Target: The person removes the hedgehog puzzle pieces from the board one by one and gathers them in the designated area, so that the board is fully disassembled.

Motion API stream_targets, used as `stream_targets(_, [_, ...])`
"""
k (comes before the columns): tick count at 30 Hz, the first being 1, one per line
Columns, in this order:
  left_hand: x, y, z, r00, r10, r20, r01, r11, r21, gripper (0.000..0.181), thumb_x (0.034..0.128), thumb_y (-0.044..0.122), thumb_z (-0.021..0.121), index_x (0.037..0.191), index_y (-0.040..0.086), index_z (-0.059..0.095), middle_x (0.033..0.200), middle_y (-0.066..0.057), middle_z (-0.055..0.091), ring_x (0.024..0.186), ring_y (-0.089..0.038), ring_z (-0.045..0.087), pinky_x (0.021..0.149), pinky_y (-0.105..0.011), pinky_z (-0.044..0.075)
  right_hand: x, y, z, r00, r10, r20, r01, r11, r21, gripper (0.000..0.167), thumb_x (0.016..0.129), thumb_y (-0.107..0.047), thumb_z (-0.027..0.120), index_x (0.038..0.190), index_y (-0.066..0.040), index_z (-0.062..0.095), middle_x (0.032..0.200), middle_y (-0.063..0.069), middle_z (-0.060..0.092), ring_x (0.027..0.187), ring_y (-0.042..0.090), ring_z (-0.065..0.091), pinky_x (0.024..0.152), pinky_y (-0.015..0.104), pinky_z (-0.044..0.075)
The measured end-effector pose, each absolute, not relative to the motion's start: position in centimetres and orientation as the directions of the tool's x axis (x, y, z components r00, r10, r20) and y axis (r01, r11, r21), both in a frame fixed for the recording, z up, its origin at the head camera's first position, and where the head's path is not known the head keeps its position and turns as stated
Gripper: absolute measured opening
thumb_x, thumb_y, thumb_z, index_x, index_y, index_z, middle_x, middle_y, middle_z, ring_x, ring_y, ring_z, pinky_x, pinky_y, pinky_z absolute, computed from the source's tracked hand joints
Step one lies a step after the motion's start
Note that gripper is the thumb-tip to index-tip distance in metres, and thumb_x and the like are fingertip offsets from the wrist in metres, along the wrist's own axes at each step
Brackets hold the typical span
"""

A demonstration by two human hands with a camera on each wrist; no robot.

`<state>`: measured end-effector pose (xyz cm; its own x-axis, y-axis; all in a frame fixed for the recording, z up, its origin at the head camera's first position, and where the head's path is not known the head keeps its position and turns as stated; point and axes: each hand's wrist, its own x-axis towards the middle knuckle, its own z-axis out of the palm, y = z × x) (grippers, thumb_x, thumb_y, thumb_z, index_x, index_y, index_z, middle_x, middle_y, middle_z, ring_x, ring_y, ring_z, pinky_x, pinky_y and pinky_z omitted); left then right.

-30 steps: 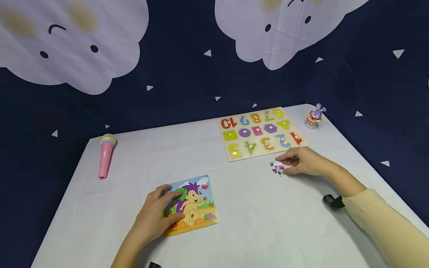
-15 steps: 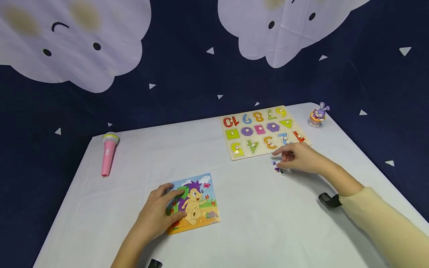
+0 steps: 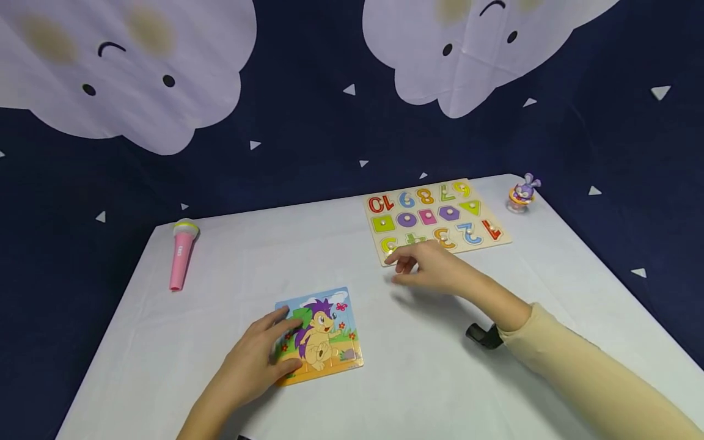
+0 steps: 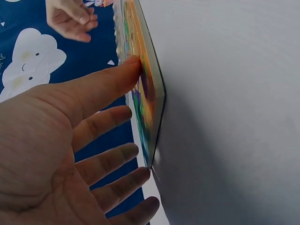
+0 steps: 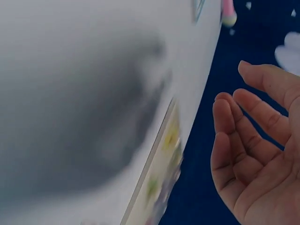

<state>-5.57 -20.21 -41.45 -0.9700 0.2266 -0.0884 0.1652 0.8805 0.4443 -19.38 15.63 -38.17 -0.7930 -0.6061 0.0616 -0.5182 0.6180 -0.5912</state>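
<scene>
A square hedgehog puzzle (image 3: 321, 336) lies flat, and the left hand (image 3: 247, 363) is at its left side, fingers and thumb over its edge. The left wrist view has the thumb of that hand (image 4: 56, 136) against the face of the puzzle board (image 4: 152, 89), its other fingers spread and relaxed. In the air just in front of the number board (image 3: 478, 241), the right hand (image 3: 426, 266) has its fingers loosely bent. The right wrist view shows no object within this hand (image 5: 262, 159). The small purple-and-white piece is not visible now.
A pink microphone (image 3: 181, 256) lies at the back left of the white table (image 3: 264, 244). A purple rabbit figure (image 3: 519, 194) stands at the back right corner. A black device (image 3: 484, 336) is at the right wrist. Behind hangs a dark cloth with clouds.
The right hand has moved left, away from where the small purple-and-white piece lay. The left hand has stayed at the hedgehog puzzle. The head view has shifted slightly.
</scene>
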Motion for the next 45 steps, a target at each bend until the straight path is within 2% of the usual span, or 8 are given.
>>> stream_targets(2, [-5.5,-20.3,-41.5,-0.966,0.243,-0.084,0.179,0.872,0.455,0.062,0.0865,0.031,0.092,0.144,0.027,0.069,0.167,-0.012,0.049,0.153,-0.044,0.046,0.120,-0.068,0.043,-19.0,14.1,-38.0,-0.784,-0.618,0.056,-0.518,0.602,-0.608,0.034,0.093,-0.018,0.083,0.123,-0.004,0.078,0.093,-0.003,0.078,0.087,0.006,0.071,0.083,0.040,0.065])
stream_targets(6, [-5.5,-20.3,-41.5,-0.954,0.285,-0.086,0.217,0.863,0.457,0.055,0.0922,0.026,0.087,0.144,0.032,0.069,0.168,-0.010,0.048,0.155,-0.046,0.042,0.121,-0.069,0.041,-18.3,11.3,-38.1,-0.770,-0.637,0.032,-0.509,0.584,-0.632,0.036,0.094,-0.020,0.083,0.126,-0.005,0.077,0.097,-0.002,0.079,0.090,0.010,0.072,0.088,0.041,0.065])
stream_targets(13, [-5.5,-20.2,-41.9,-0.938,0.328,-0.113,0.254,0.871,0.420,0.050,0.0973,0.025,0.081,0.144,0.039,0.068,0.170,-0.011,0.044,0.157,-0.050,0.037,0.119,-0.075,0.038,-17.5,7.4,-39.5,-0.747,-0.664,-0.027,-0.483,0.571,-0.664,0.035,0.094,-0.020,0.084,0.126,-0.006,0.076,0.094,-0.003,0.076,0.086,0.006,0.066,0.080,0.021,0.058])
stream_targets(17, [-5.4,-20.3,-41.8,-0.935,0.340,-0.102,0.272,0.871,0.408,0.050,0.0979,0.025,0.080,0.144,0.039,0.068,0.170,-0.011,0.044,0.156,-0.051,0.038,0.119,-0.075,0.039,-17.1,5.8,-40.0,-0.734,-0.677,-0.052,-0.463,0.555,-0.691,0.035,0.094,-0.019,0.084,0.126,-0.006,0.076,0.093,-0.003,0.075,0.082,0.004,0.063,0.078,0.019,0.055])
stream_targets(24, [-5.3,-20.6,-42.0,-0.931,0.355,-0.084,0.298,0.872,0.388,0.051,0.0976,0.027,0.080,0.145,0.040,0.067,0.169,-0.010,0.045,0.154,-0.051,0.040,0.118,-0.075,0.040,-16.8,4.4,-40.8,-0.738,-0.670,-0.083,-0.425,0.556,-0.715,0.035,0.091,-0.014,0.086,0.123,-0.003,0.076,0.090,-0.002,0.075,0.080,0.005,0.064,0.075,0.020,0.055])
stream_targets(32, [-5.1,-20.8,-42.1,-0.924,0.378,-0.054,0.335,0.871,0.359,0.051,0.0988,0.027,0.079,0.146,0.041,0.065,0.169,-0.011,0.044,0.152,-0.052,0.042,0.114,-0.076,0.043,-16.6,3.2,-41.1,-0.751,-0.649,-0.118,-0.374,0.566,-0.735,0.034,0.089,-0.015,0.087,0.119,-0.004,0.077,0.084,-0.004,0.070,0.073,0.007,0.058,0.069,0.019,0.049])
stream_targets(42, [-5.1,-20.9,-42.3,-0.918,0.393,-0.056,0.351,0.869,0.350,0.046,0.1011,0.029,0.076,0.144,0.043,0.067,0.170,-0.010,0.042,0.152,-0.051,0.042,0.110,-0.078,0.046,-16.4,2.7,-41.2,-0.773,-0.622,-0.125,-0.361,0.594,-0.719,0.037,0.089,-0.018,0.088,0.121,-0.004,0.076,0.093,0.000,0.074,0.082,0.009,0.062,0.073,0.021,0.053])
stream_targets(45, [-5.0,-20.9,-42.3,-0.920,0.386,-0.063,0.342,0.872,0.351,0.046,0.1009,0.029,0.076,0.144,0.043,0.067,0.171,-0.009,0.042,0.152,-0.051,0.041,0.109,-0.078,0.046,-16.5,2.6,-41.3,-0.775,-0.619,-0.129,-0.348,0.589,-0.729,0.037,0.089,-0.017,0.088,0.121,-0.004,0.076,0.092,0.000,0.073,0.080,0.010,0.062,0.072,0.020,0.053])
